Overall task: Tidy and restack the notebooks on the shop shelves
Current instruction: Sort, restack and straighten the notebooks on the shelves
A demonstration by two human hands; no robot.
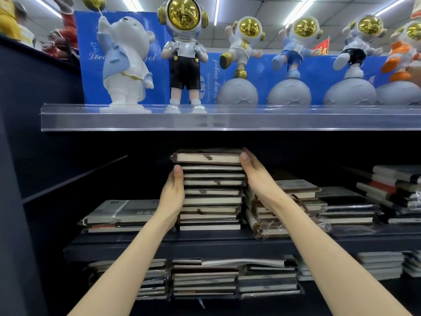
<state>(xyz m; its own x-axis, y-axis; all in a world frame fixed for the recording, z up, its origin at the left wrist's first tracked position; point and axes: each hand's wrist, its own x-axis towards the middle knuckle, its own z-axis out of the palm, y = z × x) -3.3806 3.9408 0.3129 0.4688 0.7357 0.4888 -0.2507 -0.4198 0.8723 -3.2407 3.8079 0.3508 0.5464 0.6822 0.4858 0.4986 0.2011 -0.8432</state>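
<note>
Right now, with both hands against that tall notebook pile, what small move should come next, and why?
Probably nudge the top notebook rightward with the left hand until flush: it overhangs the stack on the left, while the right hand rests against the right side as a stop.

a tall stack of dark-covered notebooks (211, 201) lies flat on the middle shelf (205, 240), pale page edges facing out, its top notebook (206, 158) shifted slightly left, with a low pile (120, 216) to its left and a slumped pile (300, 188) just beside its right.
</note>
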